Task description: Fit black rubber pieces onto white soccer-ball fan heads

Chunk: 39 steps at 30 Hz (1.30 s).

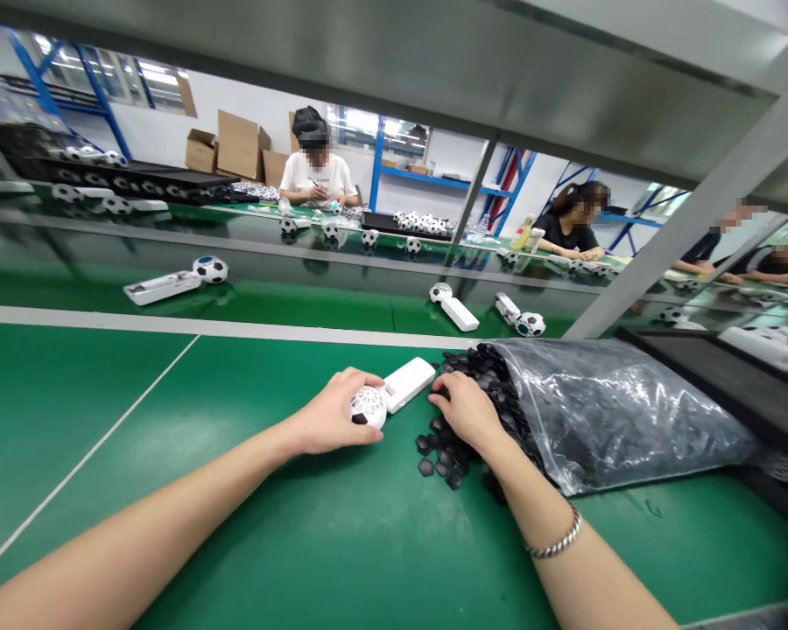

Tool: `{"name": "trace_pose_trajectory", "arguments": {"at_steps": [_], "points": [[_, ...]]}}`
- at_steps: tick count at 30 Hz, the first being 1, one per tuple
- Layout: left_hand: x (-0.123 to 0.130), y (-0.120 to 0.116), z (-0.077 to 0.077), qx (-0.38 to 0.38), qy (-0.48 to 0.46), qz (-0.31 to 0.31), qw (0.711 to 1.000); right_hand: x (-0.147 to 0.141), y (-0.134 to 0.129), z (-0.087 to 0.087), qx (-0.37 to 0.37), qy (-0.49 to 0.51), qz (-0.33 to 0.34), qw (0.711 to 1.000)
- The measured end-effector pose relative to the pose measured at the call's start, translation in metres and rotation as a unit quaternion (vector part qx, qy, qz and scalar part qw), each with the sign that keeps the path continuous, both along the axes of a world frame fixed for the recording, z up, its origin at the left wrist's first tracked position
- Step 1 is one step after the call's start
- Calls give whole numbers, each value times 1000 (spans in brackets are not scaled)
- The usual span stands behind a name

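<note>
My left hand is shut around a white lattice ball with a black patch near its lower edge. The ball is fixed to a white rectangular handle, which points away from my hand, so the piece looks like a football-shaped handheld fan. My right hand rests with its fingers on a heap of small black pentagonal patches. The heap spills from the mouth of a clear plastic bag lying on its side, full of more patches. I cannot tell whether my right fingers pinch a patch.
Green bench mat lies under my arms. Beyond a grey metal shelf rail, several finished football fans lie on a green shelf. Co-workers sit farther off near cardboard boxes. A black tray stands right.
</note>
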<state>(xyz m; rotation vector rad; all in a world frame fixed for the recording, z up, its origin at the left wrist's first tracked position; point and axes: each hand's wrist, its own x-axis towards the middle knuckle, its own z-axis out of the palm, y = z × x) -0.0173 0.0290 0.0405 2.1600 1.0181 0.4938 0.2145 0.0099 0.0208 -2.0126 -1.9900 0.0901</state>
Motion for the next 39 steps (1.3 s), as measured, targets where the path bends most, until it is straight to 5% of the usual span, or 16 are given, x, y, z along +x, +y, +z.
{"name": "trace_pose_trajectory", "arguments": {"at_steps": [14,20,26,39], "points": [[-7,10,1,-98,-30,3,995,-1,-6,9,69,-1,-4,998],[-9,13,1,-51,-15,-20,998,-10,-8,7,150,142,121,971],[-7,10,1,-26,-7,-23,999,-30,-17,4,122,265,214,932],[-6,8,0,-16,-9,-26,999,-42,-24,4,89,240,292,921]]}}
